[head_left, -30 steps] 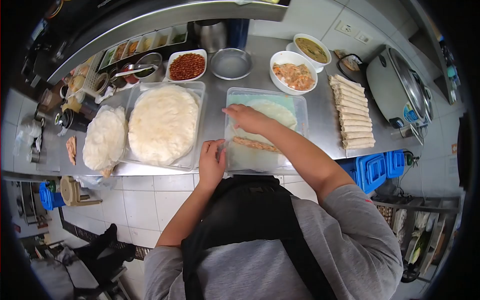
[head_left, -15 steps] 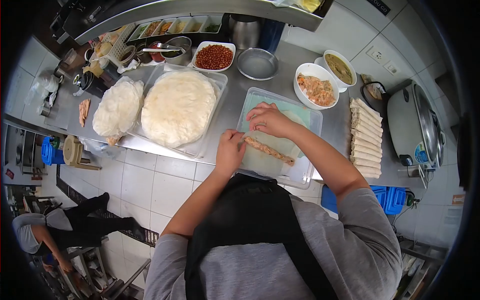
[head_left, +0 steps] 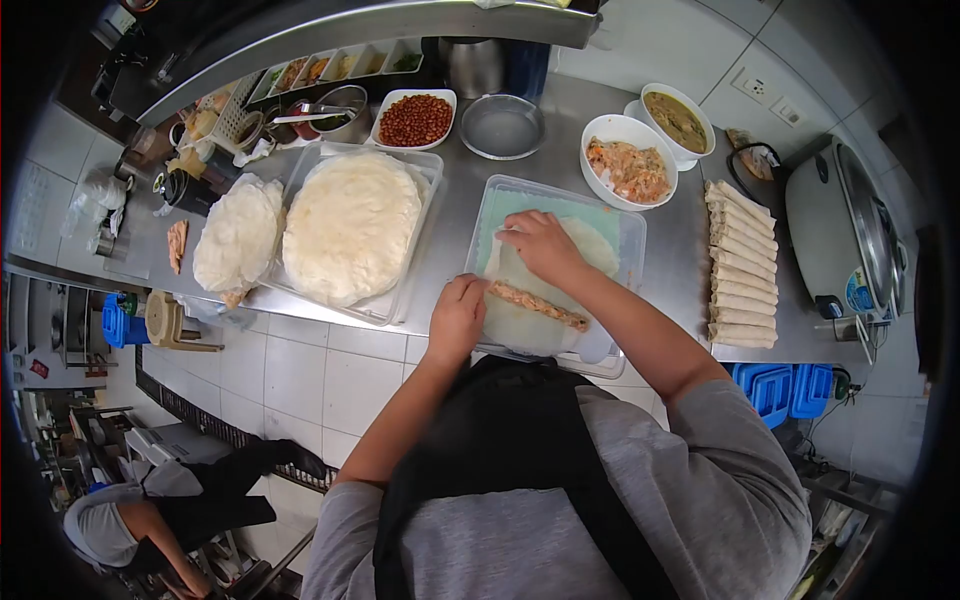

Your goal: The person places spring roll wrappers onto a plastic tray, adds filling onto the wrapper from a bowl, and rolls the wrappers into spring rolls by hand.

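Note:
A thin translucent wrapper sheet point(head_left: 515, 330) lies on the teal-lined plastic tray point(head_left: 632, 235) before me. Across it runs a strip of orange-pink filling point(head_left: 540, 305), slanting down to the right. My left hand point(head_left: 459, 318) is closed, its fingers pinching the wrapper's left edge beside the strip's near end. Above the filling, my right hand point(head_left: 543, 247) has its fingers curled down onto the wrapper's upper left edge, which rises slightly there. The fingertips are partly hidden. Another round wrapper point(head_left: 592, 245) shows behind my right wrist.
Left are stacked pale wrappers point(head_left: 350, 228) in a tray and a wrapper bundle point(head_left: 238, 235). Behind stand peanuts point(head_left: 415, 120), a metal dish point(head_left: 502, 127), a filling bowl point(head_left: 628, 168) and a soup bowl point(head_left: 677, 122). Several finished rolls point(head_left: 742, 268) lie right, near a cooker point(head_left: 835, 225). A co-worker point(head_left: 105, 525) bends lower left.
My right hand has shifted slightly along the wrapper's upper edge, and my left hand has dropped a little. The view has tilted slightly. The co-worker has moved right and down.

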Motion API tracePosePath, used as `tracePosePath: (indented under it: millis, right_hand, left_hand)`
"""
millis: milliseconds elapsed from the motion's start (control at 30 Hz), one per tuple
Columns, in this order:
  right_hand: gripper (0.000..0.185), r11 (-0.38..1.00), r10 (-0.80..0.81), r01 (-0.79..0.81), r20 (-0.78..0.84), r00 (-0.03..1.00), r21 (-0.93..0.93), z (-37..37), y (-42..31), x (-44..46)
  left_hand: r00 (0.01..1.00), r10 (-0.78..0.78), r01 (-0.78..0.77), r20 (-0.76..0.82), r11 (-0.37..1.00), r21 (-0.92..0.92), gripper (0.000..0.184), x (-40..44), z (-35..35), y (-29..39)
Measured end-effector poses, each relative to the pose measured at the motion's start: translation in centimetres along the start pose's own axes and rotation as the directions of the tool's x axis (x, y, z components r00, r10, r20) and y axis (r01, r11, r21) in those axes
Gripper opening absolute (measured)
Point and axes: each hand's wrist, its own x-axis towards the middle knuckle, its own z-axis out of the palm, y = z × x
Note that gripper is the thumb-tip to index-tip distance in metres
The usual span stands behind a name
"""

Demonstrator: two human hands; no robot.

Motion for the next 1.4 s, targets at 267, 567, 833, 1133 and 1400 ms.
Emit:
tracePosePath:
  millis: [267, 567, 833, 1133, 1400]
  right_hand:
    - [0.055, 0.989, -0.141, 0.093, 0.521, 0.842, 0.118, -1.6, -1.3, -1.0]
    - [0.06, 0.937, 0.237, -0.127, 0.326, 0.915, -0.326, -2.2, 1.6, 0.2]
    - [0.039, 0.927, 0.366, -0.367, -0.383, 0.848, 0.073, -5.2, -2.8, -7.7]
    - [0.043, 0.863, 0.501, -0.505, -0.153, 0.852, 0.012, 0.0, -14.2, -16.7]
    - [0.053, 0.821, 0.554, -0.571, -0.265, 0.789, 0.015, 0.1, -15.2, -16.6]
  left_hand:
    - [0.944, 0.257, -0.273, 0.205, 0.961, 0.052, 0.038, 1.3, -0.8, -1.3]
    - [0.902, 0.205, -0.265, 0.379, 0.958, 0.113, 0.038, 2.2, -1.5, -1.0]
    - [0.752, 0.404, -0.476, 0.521, 0.879, 0.006, 0.039, 3.8, -3.4, -3.5]
    - [0.534, 0.475, -0.574, 0.699, 0.811, -0.113, 0.028, 6.2, -5.5, -3.3]
    - [0.644, 0.62, -0.645, 0.448, 0.755, -0.119, 0.02, 4.9, -3.0, -3.9]
